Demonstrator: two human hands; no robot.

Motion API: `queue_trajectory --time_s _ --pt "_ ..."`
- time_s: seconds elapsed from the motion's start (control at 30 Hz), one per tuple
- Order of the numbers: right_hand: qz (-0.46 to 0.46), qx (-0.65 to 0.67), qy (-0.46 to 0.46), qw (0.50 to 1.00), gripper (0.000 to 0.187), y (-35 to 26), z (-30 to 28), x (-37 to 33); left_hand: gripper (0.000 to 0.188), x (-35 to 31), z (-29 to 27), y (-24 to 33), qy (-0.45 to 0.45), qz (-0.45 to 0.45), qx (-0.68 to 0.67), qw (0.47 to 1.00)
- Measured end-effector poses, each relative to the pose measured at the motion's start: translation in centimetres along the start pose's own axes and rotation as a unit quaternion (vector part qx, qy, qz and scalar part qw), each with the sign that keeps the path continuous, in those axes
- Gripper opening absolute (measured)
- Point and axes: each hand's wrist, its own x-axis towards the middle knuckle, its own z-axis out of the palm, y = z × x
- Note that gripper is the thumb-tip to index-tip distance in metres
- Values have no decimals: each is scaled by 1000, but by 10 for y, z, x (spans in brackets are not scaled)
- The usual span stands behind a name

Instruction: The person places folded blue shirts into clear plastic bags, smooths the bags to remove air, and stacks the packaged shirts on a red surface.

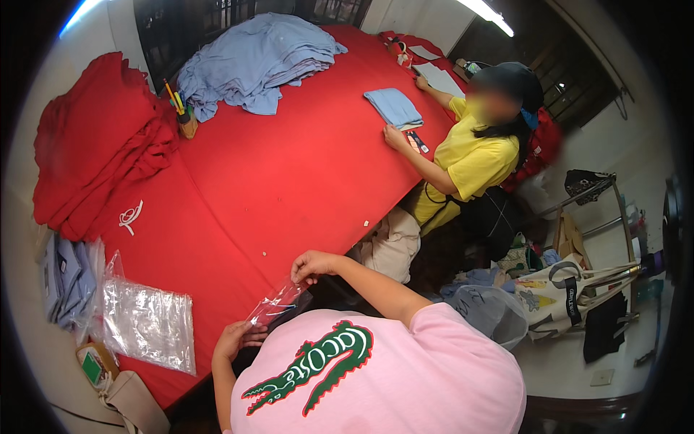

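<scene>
At the near edge of the red-covered tabletop [289, 173], just before the pink shirt [405, 362], a clear plastic bag [276, 302] is between the two hands: the right hand [315, 265] has its grip pinching the upper end, while the left hand [235, 340] has its fingers at the lower end, and I cannot tell whether this grip is pressed together. To the left lies a flat stack of clear bags [148, 325]; across the tabletop, a co-worker [477, 159] has one hand just beside a folded blue garment [394, 108].
</scene>
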Motion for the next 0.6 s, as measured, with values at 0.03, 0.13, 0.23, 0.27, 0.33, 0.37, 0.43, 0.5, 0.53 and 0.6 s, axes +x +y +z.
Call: queue_trajectory --time_s 0.03,0.13,0.23,0.27,0.33,0.37,0.43,0.5,0.53,0.6 --pt "-3 -3 0 1000 15 -3 3 3 40 -1 1 4 8 -10 14 1000" --pt "7 -14 8 1000 15 -5 6 4 42 -3 3 7 14 -30 32 999" --pt "4 4 1 1000 16 -8 7 5 42 0 -2 5 8 -42 26 999" --pt "6 8 3 1000 16 -8 7 4 40 1 -4 5 1 -46 20 999" --pt "9 18 8 1000 16 -7 7 2 38 2 -4 6 -7 -45 26 999" --pt "10 19 11 1000 16 -6 7 2 36 1 -1 8 -9 -40 37 998" --pt "11 21 15 1000 15 -6 8 1 32 0 0 9 -14 -35 60 997" --pt "3 18 21 1000 14 -6 9 1 28 0 -1 7 -22 -33 85 996" --pt "-1 16 21 1000 14 -8 12 1 27 0 -3 6 -25 -34 82 996" --pt "-8 16 28 999 13 -12 13 -3 24 2 -6 4 -29 -35 75 996"
